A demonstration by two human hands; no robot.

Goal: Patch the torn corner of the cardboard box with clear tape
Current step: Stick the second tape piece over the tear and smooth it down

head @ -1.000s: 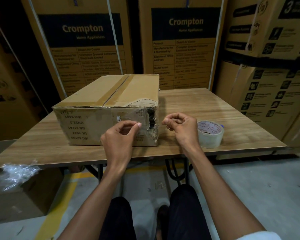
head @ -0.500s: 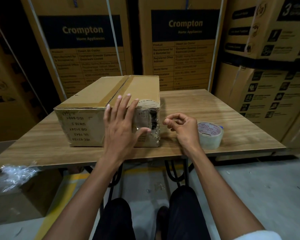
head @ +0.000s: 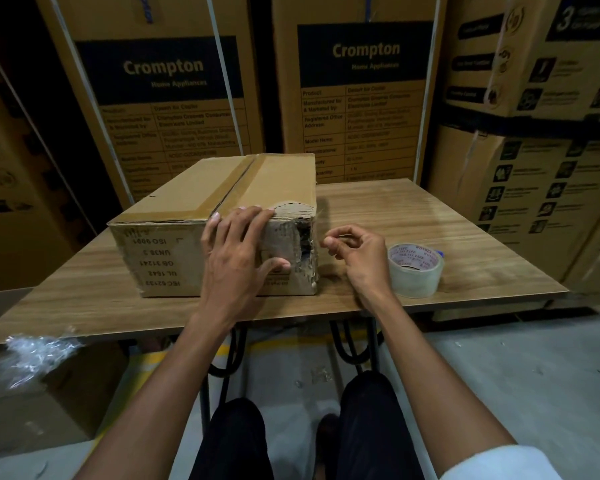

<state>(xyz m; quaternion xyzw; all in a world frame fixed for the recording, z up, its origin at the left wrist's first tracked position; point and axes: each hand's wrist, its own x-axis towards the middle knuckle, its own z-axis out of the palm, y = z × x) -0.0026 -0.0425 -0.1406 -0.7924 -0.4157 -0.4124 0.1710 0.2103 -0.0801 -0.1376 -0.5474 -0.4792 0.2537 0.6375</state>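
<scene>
A brown cardboard box (head: 174, 261) lies on the wooden table (head: 430, 223), its printed front face towards me. Its front right corner (head: 305, 244) is torn open, with a dark hole and ragged edges. My left hand (head: 236, 251) lies flat against the front face just left of the tear, fingers spread up to the top edge and thumb pointing at the hole. My right hand (head: 361, 258) hovers right of the corner with thumb and forefinger pinched, apparently on a barely visible strip of clear tape. The roll of clear tape (head: 416, 271) stands on the table beside that hand.
Tall printed appliance cartons (head: 361, 98) stand close behind the table, with more stacked on the right (head: 534, 168). Crumpled clear plastic (head: 39, 351) lies at the table's lower left. My knees are under the near table edge, over a grey floor.
My left hand has gone from a pinch near the tear to an open palm pressed on the box face, sliding slightly down. My right hand has stayed pinched beside the corner.
</scene>
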